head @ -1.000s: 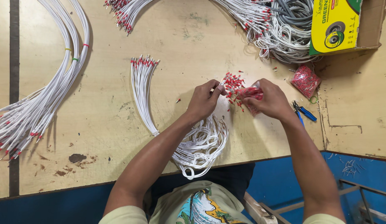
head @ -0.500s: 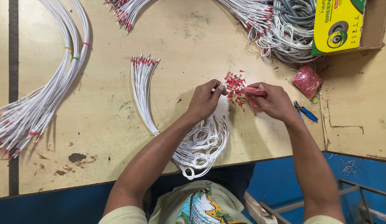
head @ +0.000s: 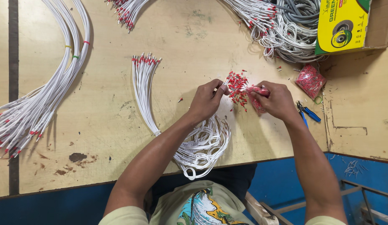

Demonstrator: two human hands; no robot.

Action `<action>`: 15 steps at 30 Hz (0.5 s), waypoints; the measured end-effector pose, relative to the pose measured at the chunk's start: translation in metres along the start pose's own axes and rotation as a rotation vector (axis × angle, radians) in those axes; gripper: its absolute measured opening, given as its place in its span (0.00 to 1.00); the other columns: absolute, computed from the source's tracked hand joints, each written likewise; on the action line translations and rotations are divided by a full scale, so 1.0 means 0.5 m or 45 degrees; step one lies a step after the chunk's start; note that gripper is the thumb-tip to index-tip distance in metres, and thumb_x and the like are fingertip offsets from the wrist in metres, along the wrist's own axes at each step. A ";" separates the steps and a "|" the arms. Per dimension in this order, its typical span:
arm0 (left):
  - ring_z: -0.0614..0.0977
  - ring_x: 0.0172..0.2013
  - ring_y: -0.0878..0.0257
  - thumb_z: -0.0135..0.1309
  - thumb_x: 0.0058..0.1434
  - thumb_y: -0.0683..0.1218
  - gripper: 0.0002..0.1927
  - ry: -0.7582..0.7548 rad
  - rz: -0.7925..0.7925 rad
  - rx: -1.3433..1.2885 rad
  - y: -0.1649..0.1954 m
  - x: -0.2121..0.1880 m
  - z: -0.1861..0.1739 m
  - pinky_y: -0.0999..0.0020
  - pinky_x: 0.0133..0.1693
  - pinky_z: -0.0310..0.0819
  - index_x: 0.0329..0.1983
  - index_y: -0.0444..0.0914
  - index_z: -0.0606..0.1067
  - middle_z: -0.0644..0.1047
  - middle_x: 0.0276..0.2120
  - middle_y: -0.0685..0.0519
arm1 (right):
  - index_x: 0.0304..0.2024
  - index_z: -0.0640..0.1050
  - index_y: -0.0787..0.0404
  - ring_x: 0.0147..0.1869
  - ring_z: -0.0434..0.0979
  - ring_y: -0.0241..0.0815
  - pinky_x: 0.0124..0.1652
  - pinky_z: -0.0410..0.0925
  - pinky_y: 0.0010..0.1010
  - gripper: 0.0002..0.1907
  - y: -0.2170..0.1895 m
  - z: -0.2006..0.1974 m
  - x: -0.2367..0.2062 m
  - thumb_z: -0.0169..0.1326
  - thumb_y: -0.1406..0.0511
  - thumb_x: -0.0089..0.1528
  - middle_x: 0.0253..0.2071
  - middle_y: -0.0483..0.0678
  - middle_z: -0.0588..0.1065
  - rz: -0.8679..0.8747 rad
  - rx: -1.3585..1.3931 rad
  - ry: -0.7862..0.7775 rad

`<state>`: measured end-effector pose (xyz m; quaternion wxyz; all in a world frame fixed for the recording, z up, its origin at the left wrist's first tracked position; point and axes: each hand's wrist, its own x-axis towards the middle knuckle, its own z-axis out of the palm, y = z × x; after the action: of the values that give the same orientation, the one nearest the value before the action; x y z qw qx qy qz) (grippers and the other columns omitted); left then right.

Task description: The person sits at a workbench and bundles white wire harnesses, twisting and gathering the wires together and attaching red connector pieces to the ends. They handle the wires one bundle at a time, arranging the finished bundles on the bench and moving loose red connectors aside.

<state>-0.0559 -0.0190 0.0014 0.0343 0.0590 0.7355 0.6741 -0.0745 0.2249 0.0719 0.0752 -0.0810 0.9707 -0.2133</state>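
Note:
My left hand (head: pixel 207 100) pinches the end of a thin white wire (head: pixel 224 82) that leads back to a coiled bunch of white wires (head: pixel 202 148) at the table's near edge. My right hand (head: pixel 277 100) grips a small clear bag of red ferrules (head: pixel 256 100). Between the two hands lies a loose pile of red ferrules (head: pixel 238 85) on the wooden table (head: pixel 102 116). A fanned bundle of white wires with red-tipped ends (head: pixel 143 89) lies just left of my left hand.
A long white wire loom (head: pixel 39 104) curves along the left side. More red-tipped wires (head: pixel 127 10) and a grey-white cable tangle (head: pixel 285 29) sit at the back. A yellow box (head: pixel 342 25), another red ferrule bag (head: pixel 310 80) and blue-handled pliers (head: pixel 307 112) lie to the right.
Both hands stay over the ferrule pile. The right hand has shifted slightly, and the left fingers now hold the wire end closer to the pile.

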 end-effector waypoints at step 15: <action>0.82 0.27 0.65 0.48 0.71 0.48 0.13 -0.010 0.003 -0.005 -0.004 0.000 0.002 0.67 0.33 0.76 0.42 0.33 0.78 0.84 0.33 0.51 | 0.56 0.76 0.57 0.46 0.81 0.51 0.44 0.71 0.40 0.30 -0.040 -0.036 -0.020 0.68 0.60 0.51 0.43 0.54 0.80 -0.085 -0.121 -0.220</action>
<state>-0.0560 -0.0181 -0.0009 0.0366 0.0624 0.7339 0.6754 -0.0657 0.2161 0.0975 0.1477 -0.1348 0.9664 -0.1616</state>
